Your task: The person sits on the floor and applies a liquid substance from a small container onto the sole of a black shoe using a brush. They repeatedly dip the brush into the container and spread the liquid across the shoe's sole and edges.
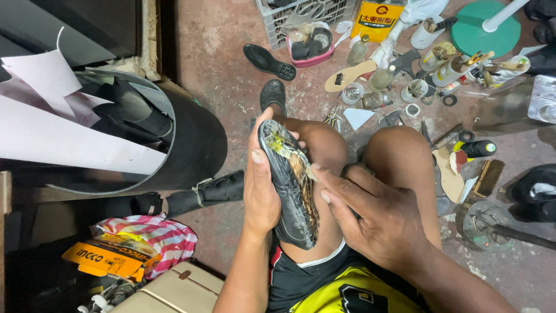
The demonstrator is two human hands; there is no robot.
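Fingers (317, 174) of the right hand (376, 217) are pressed together, tips touching the glue-stained inner face of one worn black shoe sole (292, 185). The left hand (260, 185) is wrapped around the sole's edge, holding it upright above the knees. On the concrete floor (220, 64) beyond: one pink tray (307, 59) holding black pieces, one yellow can (377, 20), one white crate (272, 26).

Shoe (289, 185) on the knee (324, 150), between left hand (260, 191) and right hand (376, 214)
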